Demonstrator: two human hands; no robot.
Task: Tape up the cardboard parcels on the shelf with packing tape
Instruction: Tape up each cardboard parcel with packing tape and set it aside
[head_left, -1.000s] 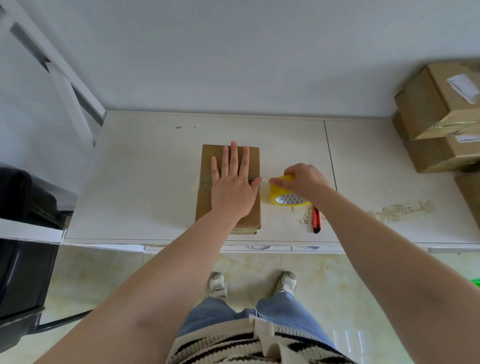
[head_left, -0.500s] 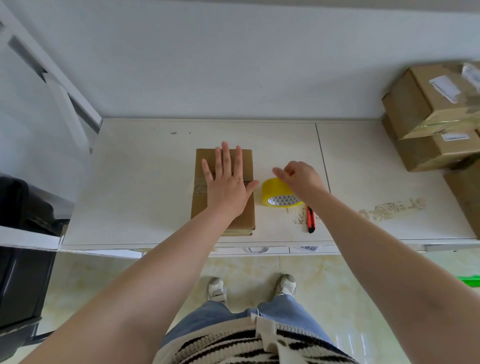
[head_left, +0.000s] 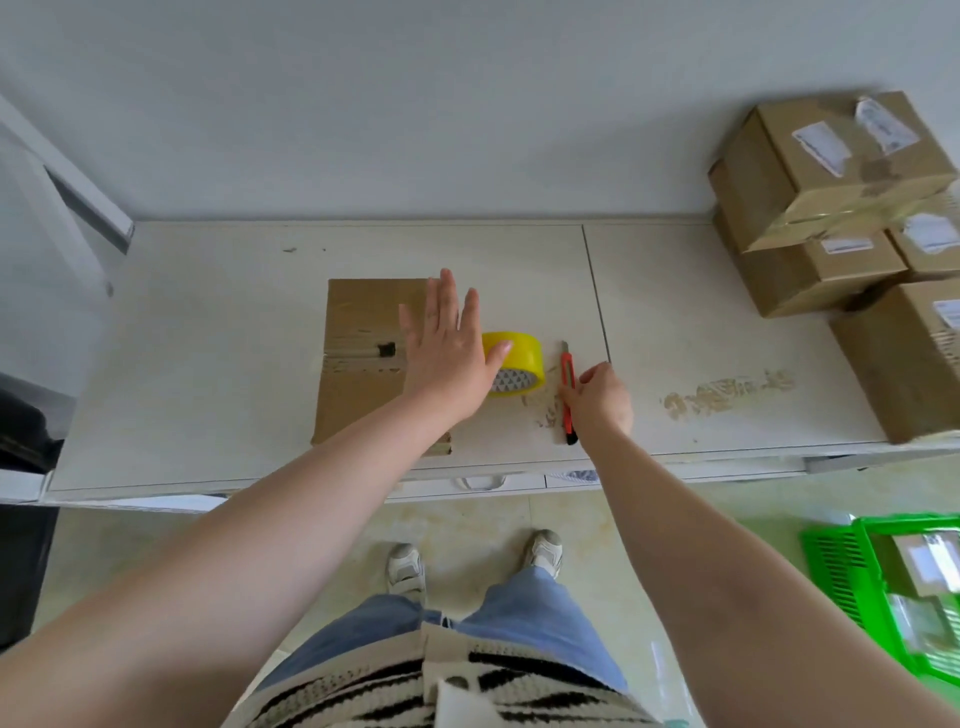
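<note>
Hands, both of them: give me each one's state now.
Left hand: open, fingers straight, holding nothing.
Right hand: fingers curled at the red box cutter; grip cannot be told.

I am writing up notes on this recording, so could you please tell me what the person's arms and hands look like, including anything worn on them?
Both forearms are bare up to the frame's edge: no sleeves show. The left hand and right hand wear no gloves, and no rings, watch or bracelets are visible. Nothing is marked or taped on either arm.
</note>
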